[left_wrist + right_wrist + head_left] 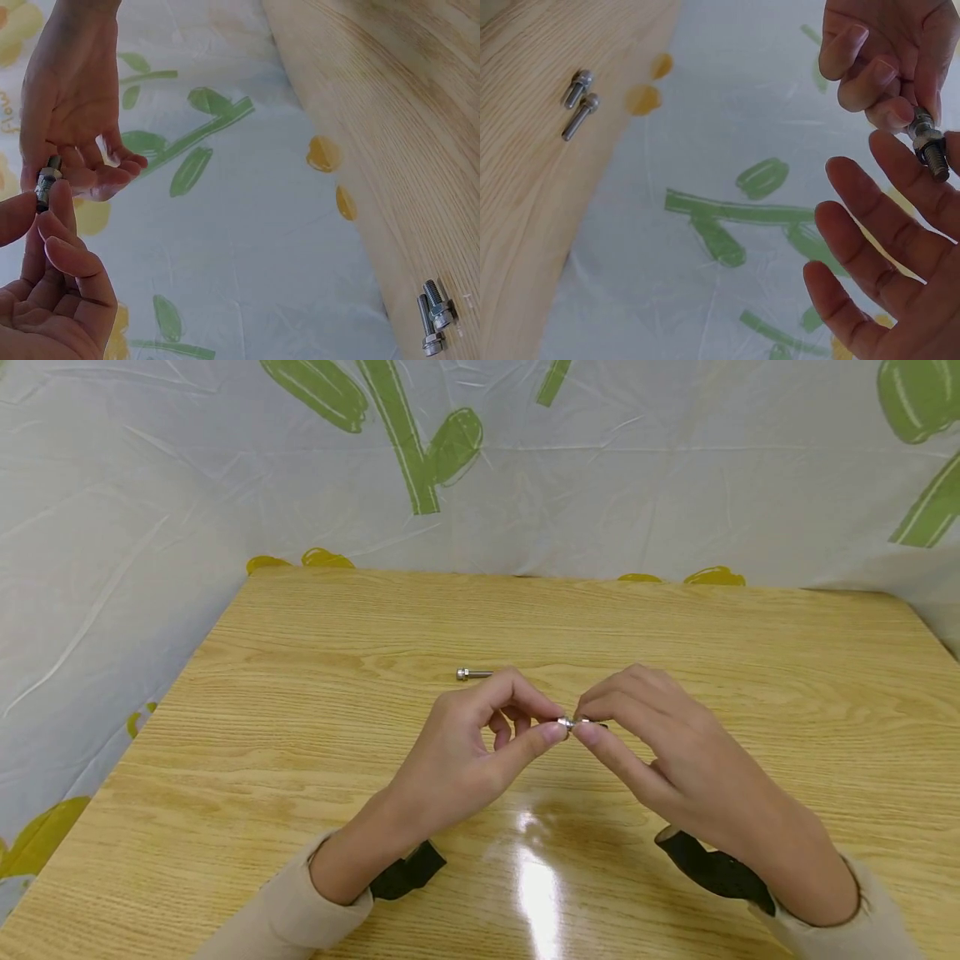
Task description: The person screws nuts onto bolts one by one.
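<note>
Over the middle of the table both hands meet at a small metal bolt [936, 163] with a nut [928, 142] on its thread. My left hand [468, 752] pinches the bolt's head end between thumb and index finger, its other fingers curled in. From the other side, the thumb and index finger of my right hand [675, 743] pinch the nut, while its remaining fingers are loosely extended in the right wrist view. The threaded end points out past the nut, toward the right palm. Fingertips cover part of the bolt in the head view.
Two more bolts [431, 341] with nuts lie side by side on the wooden table [300, 735] beyond the left hand; in the head view that hand partly hides them. A pale sheet with a plant print [600, 485] hangs behind the table.
</note>
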`<state>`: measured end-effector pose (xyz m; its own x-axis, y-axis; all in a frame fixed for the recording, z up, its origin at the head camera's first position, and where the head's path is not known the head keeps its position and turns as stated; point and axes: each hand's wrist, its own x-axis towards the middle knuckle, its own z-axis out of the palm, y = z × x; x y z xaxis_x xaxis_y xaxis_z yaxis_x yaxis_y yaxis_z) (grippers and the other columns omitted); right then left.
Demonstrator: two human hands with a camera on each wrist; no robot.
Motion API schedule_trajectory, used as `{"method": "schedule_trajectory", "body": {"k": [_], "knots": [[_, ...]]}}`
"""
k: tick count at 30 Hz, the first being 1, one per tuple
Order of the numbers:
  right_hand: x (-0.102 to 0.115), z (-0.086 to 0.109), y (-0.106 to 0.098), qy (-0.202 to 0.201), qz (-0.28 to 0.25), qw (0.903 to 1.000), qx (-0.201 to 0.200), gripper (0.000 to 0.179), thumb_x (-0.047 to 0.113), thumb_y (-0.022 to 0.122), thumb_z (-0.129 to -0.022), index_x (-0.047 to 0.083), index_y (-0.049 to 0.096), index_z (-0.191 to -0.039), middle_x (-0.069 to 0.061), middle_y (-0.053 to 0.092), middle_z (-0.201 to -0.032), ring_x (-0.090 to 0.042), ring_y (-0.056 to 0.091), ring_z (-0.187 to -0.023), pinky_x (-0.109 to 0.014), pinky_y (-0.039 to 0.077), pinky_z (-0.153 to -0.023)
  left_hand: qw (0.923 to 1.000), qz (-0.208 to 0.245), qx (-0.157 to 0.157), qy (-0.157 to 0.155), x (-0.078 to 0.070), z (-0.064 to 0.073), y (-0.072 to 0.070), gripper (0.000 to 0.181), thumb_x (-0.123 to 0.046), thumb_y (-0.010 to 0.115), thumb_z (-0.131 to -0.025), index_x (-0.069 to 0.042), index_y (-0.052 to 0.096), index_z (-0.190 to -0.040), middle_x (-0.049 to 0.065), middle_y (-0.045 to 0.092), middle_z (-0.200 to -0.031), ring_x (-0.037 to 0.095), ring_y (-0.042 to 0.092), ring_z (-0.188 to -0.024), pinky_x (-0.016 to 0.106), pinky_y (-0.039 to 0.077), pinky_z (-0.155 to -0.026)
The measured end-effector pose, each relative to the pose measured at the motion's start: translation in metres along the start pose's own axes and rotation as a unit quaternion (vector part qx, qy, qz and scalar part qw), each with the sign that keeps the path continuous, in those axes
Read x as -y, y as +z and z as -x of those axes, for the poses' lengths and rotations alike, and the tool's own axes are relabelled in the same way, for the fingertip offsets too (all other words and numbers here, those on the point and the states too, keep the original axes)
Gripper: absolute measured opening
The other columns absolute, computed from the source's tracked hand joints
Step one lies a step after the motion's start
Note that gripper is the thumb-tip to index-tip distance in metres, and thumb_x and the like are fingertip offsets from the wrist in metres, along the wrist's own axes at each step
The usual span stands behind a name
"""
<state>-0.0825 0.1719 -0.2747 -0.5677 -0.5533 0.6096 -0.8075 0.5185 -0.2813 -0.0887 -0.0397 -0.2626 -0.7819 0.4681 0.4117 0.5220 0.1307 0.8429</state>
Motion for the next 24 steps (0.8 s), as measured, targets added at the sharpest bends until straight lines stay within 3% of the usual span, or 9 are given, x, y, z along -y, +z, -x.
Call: {"method": "schedule_trajectory", "body": {"k": [4,7,11,15,24], "knots": [[0.003,-0.003,-0.003,0.011,0.003,0.9999,-0.001,0.019,0.025,0.049,-0.098,0.017,0.066,-0.099,0.010,0.061,-0.098,-0.007,0.051,-0.093,-0.020,0.036,-0.084,1.0000,0.002,0.000,-0.002,0.000,0.000,0.001,0.004,-0.010,0.065,-0.087,-0.008,0.063,-0.090,-0.001,0.067,-0.081,0.005,0.052,-0.070,0.019,0.045,-0.062],[0.000,0.001,-0.004,0.028,0.011,0.9995,0.006,0.020,0.026,0.060,-0.091,0.020,0.064,-0.111,0.011,0.061,-0.103,-0.008,0.051,-0.096,-0.020,0.036,-0.083,1.0000,0.000,0.001,-0.001,0.000,0.000,0.001,0.004,-0.009,0.065,-0.087,-0.008,0.063,-0.091,-0.001,0.068,-0.082,0.005,0.052,-0.070,0.019,0.045,-0.062],[-0.006,0.006,0.000,0.019,0.014,0.9997,-0.004,0.041,0.022,0.075,-0.079,0.018,0.060,-0.117,0.009,0.060,-0.108,-0.009,0.052,-0.095,-0.017,0.038,-0.084,1.0000,-0.005,-0.002,-0.003,0.000,0.000,0.000,0.004,-0.009,0.064,-0.087,-0.008,0.063,-0.091,-0.001,0.067,-0.083,0.005,0.052,-0.070,0.019,0.046,-0.063],[-0.009,0.006,0.003,-0.012,-0.001,0.9997,-0.021,0.034,0.019,0.071,-0.083,0.009,0.059,-0.113,0.006,0.059,-0.105,-0.009,0.052,-0.092,-0.016,0.039,-0.085,1.0000,-0.003,-0.005,-0.005,0.000,-0.001,-0.001,0.004,-0.009,0.064,-0.087,-0.008,0.063,-0.091,-0.001,0.068,-0.083,0.006,0.052,-0.070,0.020,0.046,-0.064],[-0.011,0.008,0.004,-0.020,0.001,0.9995,-0.025,0.025,0.019,0.067,-0.087,0.008,0.060,-0.108,0.007,0.059,-0.102,-0.006,0.052,-0.090,-0.014,0.040,-0.082,1.0000,-0.003,-0.004,0.000,0.001,-0.001,0.000,0.004,-0.010,0.064,-0.087,-0.008,0.063,-0.090,-0.001,0.068,-0.083,0.006,0.053,-0.071,0.021,0.046,-0.064]]}}
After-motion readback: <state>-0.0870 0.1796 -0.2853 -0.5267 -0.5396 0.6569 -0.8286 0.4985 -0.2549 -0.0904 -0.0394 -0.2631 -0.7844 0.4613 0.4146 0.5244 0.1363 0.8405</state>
